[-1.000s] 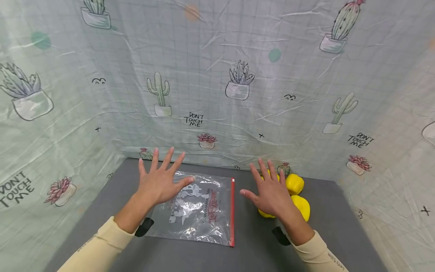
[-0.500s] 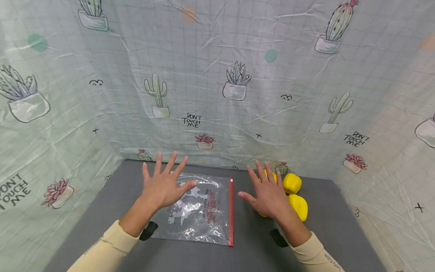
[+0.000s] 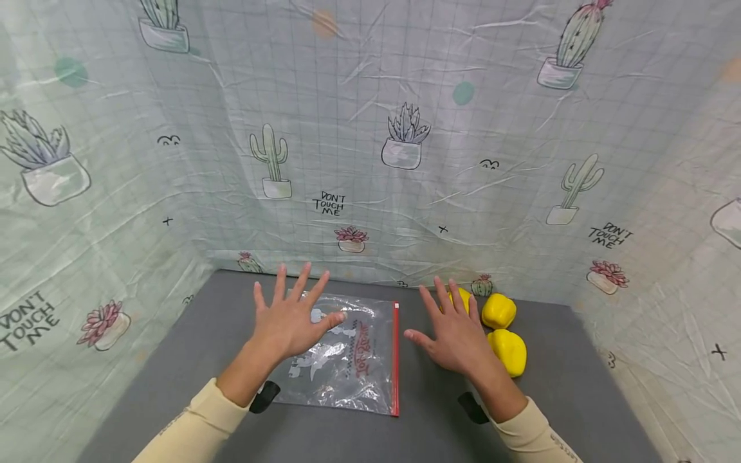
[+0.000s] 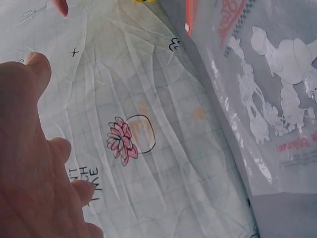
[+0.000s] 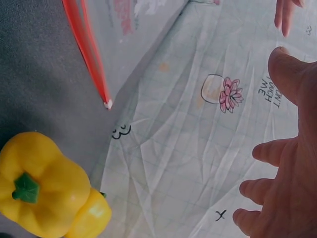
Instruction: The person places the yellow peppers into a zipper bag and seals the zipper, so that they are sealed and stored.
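A clear plastic zip bag [image 3: 365, 376] with a red zip edge [image 3: 396, 366] and white and red printing lies flat on the grey table. My left hand [image 3: 287, 326], fingers spread, hovers over the bag's left part and covers some of it. To the right, my right hand [image 3: 458, 335] is held up with its fingers apart, overlapping a yellow bell pepper [image 3: 463, 299] in the head view. Two more yellow bell peppers, one at the back [image 3: 499, 311] and one in front [image 3: 509, 354], sit beside that hand. The right wrist view shows a pepper's green stem [image 5: 26, 188]. Neither hand holds anything.
A pale cloth [image 3: 370, 161] printed with cacti and "Don't touch me" hangs behind the table and along both sides. The grey table top [image 3: 173, 360] extends left of the bag and toward the front. Dark wrist straps [image 3: 265, 397] show under the wrists.
My left hand has drifted right, further over the bag. My right hand has shifted slightly left, showing more of the front pepper. Bag and peppers stay in place.
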Demonstrator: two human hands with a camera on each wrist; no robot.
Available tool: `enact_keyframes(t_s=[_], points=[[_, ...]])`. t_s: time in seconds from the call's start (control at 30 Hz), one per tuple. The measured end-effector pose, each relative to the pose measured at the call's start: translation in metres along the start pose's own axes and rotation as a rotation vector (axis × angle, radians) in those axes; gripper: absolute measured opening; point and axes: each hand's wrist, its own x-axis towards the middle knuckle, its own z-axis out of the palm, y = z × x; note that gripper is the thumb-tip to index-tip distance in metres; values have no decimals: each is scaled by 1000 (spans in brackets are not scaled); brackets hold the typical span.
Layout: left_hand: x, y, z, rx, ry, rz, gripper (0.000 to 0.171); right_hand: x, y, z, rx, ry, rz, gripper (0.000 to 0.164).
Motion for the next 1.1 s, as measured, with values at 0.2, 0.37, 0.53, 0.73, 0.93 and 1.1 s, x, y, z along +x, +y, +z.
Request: enact_keyframes(t_s=[0.2, 0.37, 0.53, 0.73, 0.93, 1.1], points=[[-2, 1, 5, -3, 17, 8, 90, -2, 0, 3, -1, -6, 1, 94], [-6, 2, 8, 2, 16, 10, 90, -4, -1, 8, 4, -26, 12, 95], [-7, 4, 13, -8, 3, 7, 91, -4, -2, 13, 3, -21, 14, 95], [-7, 3, 21, -11, -2, 1, 91, -5, -1, 19, 7, -16, 4, 94], [-8, 4, 28, -39, -14, -3, 90, -6, -1, 24, 10, -32, -1, 93], [-6, 6, 32, -32, -4, -2, 90, -5, -3, 27, 34, -33, 6, 93]])
